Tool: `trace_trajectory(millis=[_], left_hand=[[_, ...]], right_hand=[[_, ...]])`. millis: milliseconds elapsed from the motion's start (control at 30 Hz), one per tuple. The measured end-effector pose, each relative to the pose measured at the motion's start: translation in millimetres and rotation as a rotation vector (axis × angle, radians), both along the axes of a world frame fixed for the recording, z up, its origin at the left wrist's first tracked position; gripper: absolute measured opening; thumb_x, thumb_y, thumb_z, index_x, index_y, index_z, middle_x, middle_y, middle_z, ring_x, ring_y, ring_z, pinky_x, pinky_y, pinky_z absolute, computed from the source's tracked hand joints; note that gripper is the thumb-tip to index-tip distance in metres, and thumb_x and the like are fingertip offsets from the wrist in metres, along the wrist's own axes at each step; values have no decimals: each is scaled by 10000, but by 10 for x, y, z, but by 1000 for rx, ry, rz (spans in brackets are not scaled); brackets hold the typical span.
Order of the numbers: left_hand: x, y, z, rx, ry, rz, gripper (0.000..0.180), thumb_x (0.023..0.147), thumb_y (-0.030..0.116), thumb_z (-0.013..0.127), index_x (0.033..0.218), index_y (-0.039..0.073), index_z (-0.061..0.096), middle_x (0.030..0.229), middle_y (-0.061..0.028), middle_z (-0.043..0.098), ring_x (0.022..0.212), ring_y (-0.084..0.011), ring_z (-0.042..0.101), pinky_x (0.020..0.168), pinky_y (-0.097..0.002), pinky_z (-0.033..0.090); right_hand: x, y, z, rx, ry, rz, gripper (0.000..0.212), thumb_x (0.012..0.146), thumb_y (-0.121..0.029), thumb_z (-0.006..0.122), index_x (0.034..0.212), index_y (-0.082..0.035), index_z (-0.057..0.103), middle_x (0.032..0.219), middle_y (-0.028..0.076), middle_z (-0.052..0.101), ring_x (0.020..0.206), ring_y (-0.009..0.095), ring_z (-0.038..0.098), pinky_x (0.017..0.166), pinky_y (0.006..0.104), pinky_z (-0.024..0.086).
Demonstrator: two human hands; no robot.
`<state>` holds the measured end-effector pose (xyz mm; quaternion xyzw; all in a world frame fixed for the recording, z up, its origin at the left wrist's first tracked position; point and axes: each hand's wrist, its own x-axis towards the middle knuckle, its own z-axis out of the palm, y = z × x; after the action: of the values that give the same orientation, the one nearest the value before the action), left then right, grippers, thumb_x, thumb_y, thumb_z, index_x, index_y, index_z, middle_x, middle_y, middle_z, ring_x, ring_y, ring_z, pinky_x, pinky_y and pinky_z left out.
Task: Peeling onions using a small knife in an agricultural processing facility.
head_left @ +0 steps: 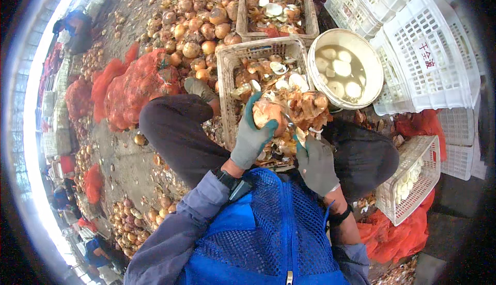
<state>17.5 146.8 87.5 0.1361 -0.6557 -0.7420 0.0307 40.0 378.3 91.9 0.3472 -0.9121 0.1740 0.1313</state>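
Observation:
My left hand [249, 141], in a grey glove with green fingertips, is closed around a brown-skinned onion [268, 113]. My right hand [317, 167], gloved the same way, grips a small knife [288, 118]; the blade's tip reaches the onion's right side, and the handle is mostly hidden by the fingers. Both hands are above a white plastic crate [224, 96] between my knees. Loose onion skins [305, 104] and pale trimmed pieces fill much of it. Just beyond my right hand, a white bucket [378, 75] holds peeled onions [342, 68] in murky water.
Another crate of skins [242, 13] stands behind the first. Unpeeled onions [191, 50] lie heaped at the far left, beside red mesh sacks [142, 88]. White crates [429, 47] are stacked at right. A tilted crate [429, 168] with peeled onions lies by my right knee.

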Motion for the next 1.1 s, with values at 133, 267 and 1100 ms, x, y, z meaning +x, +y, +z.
trace_trajectory(millis=[133,267,1100], left_hand=[[23,-52,-39,-85,-15,-15,829,887,222,815,1592,7,434,1428,-105,604,1279,-188,593,1098,-336,486],[-1,-114,-243,292,-195,-13,762,876,122,799,1547,-24,468,1378,-98,630,1216,-173,628,1045,-324,522],[-89,-169,-250,144,-119,-65,671,884,166,871,1459,-15,577,1273,-63,702,1103,-125,669,955,-295,561]], right_hand=[[17,-48,-76,-13,-216,-49,401,1007,-224,671,1322,16,607,1142,235,718,919,422,709,801,517,544],[-3,-113,-223,32,-383,-142,437,1025,-242,650,1364,29,593,1190,262,714,935,433,718,825,535,552],[-203,-181,-302,7,-384,-97,417,1032,-272,612,1361,-17,577,1109,232,715,932,419,707,830,564,529]])
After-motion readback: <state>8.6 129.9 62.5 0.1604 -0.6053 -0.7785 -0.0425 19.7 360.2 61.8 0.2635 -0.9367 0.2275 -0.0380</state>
